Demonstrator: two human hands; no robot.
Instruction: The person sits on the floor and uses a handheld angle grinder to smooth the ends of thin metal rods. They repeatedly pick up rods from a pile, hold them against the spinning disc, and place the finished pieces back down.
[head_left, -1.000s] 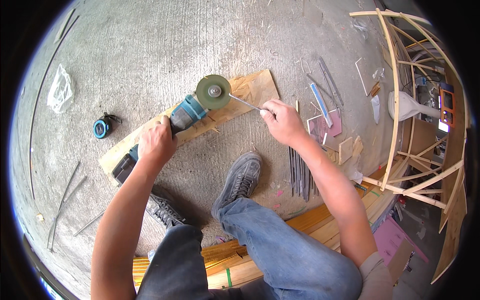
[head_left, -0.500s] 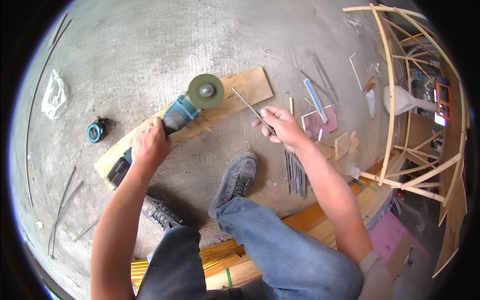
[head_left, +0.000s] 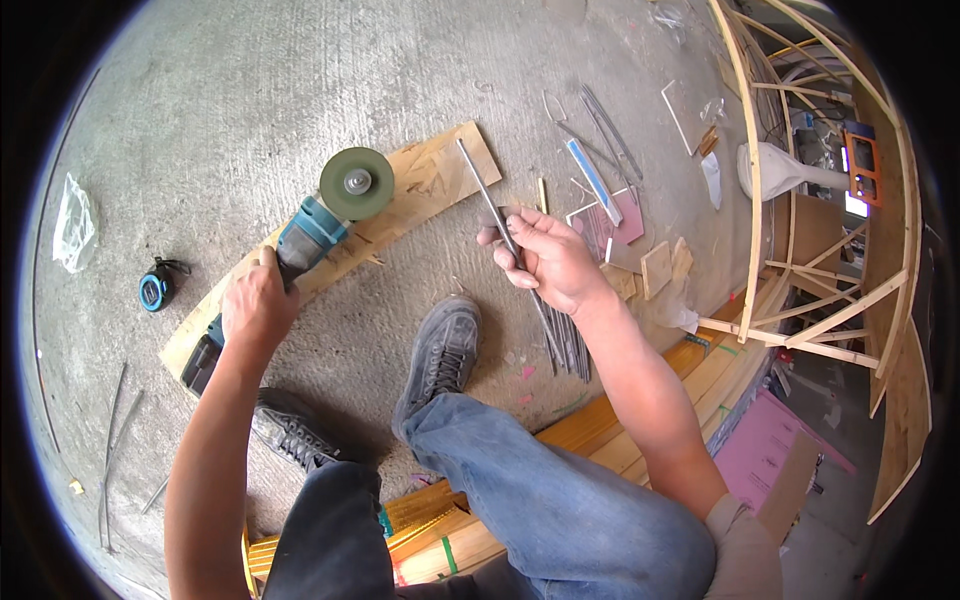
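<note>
My left hand is wrapped round the body of a teal and black angle grinder. The grinder's green cutting disc faces up over a long wooden board on the floor. Between its thumb and fingers my right hand holds a thin metal rod, its upper end tilted toward the far left, close to the board's right part. Below that hand lies a bundle of similar dark rods, partly hidden by my wrist.
A tape measure and a clear plastic bag lie to the left. At right are a blue-and-white strip, pink board scraps, wood offcuts and a wooden frame. My shoes rest near the board.
The view has shifted, so the floor things appear further left. The rod in my right hand has turned steeper, and its lower end now shows below the hand. My left hand keeps its grip.
</note>
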